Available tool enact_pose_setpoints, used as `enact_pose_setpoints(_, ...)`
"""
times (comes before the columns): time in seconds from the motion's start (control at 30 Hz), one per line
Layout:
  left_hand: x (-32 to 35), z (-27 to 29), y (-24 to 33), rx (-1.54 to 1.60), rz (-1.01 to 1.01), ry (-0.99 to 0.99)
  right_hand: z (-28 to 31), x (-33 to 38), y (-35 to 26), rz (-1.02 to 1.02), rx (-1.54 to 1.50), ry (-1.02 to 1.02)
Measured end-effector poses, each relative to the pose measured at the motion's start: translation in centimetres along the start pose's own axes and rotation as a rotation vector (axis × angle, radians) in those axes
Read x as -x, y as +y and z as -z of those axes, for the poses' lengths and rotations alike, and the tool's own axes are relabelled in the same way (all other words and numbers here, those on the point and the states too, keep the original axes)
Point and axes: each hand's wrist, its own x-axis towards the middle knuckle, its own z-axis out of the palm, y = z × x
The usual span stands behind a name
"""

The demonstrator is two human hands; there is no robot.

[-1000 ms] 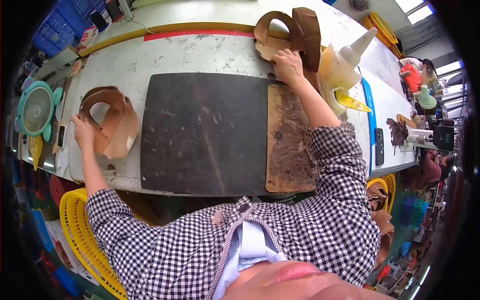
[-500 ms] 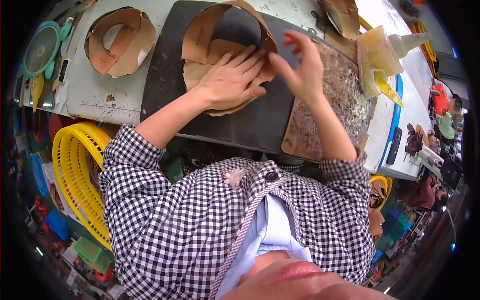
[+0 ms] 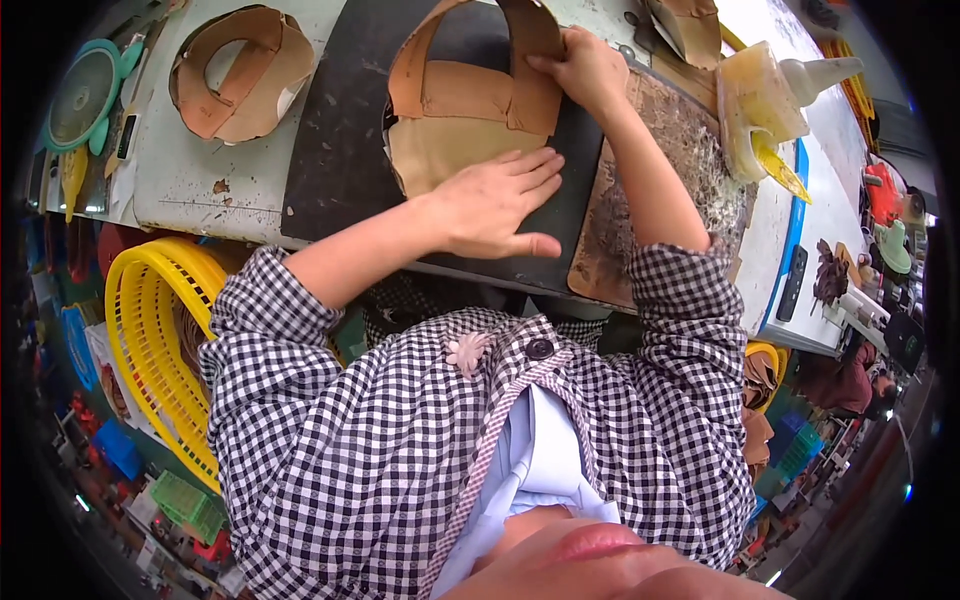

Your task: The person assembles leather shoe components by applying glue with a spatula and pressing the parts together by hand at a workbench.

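Brown piece [image 3: 465, 90] at the right hand [image 3: 590, 75]: thumb and fingers are pinching the band on its right side, the thumb lying over the front, most of the fingertips hiding behind.
Left hand [image 3: 492, 203]: it's lying palm down with the fingers stretching out and the thumb standing apart, gripping nothing. It's crossing the piece's near edge; whether it's pressing or just hovering, I cannot tell.
Which way it's lying: off to the left of the right hand, and just beyond the left hand, away from the body.
Long axis: seemingly it's running away from the person, pale flap at the near end, open hoop at the far end, the top slipping out of view.
Nearer hand: the right is doing the holding, up by the hoop; the left is staying down by the flap.
Black mat [image 3: 340, 140]: it's lying under the piece and showing through the hoop.
Worn board [image 3: 612, 235]: it's sitting just right of the mat, the right forearm passing over it.
Second brown piece [image 3: 245, 110]: it's resting on the white table [image 3: 180, 185], left of the mat.
Third brown piece [image 3: 690, 35]: it's peeking in at the top, beyond the right hand.
Plastic bottle [image 3: 755, 90]: it's standing farther right, its pale nozzle pointing outward.
Writing and brands: nothing is coming up readable; any marks on the brown pieces are showing too faint and small to make out.
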Motion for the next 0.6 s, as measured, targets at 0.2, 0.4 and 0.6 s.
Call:
enact_pose_setpoints(0.2,1.7,5.7,-2.1,0.832,0.138,0.645,1.4,3.7,-4.3,0.497,0.008,0.608)
enact_pose_setpoints(0.4,1.0,7.8,-13.6,-0.277,0.666,0.453,-4.6,6.8,-9.3,0.775,-0.024,0.102)
enact_pose_setpoints(0.6,2.7,6.5,-14.4,-0.328,0.404,0.715,-3.6,8.5,-10.3,1.006,-0.064,-0.259)
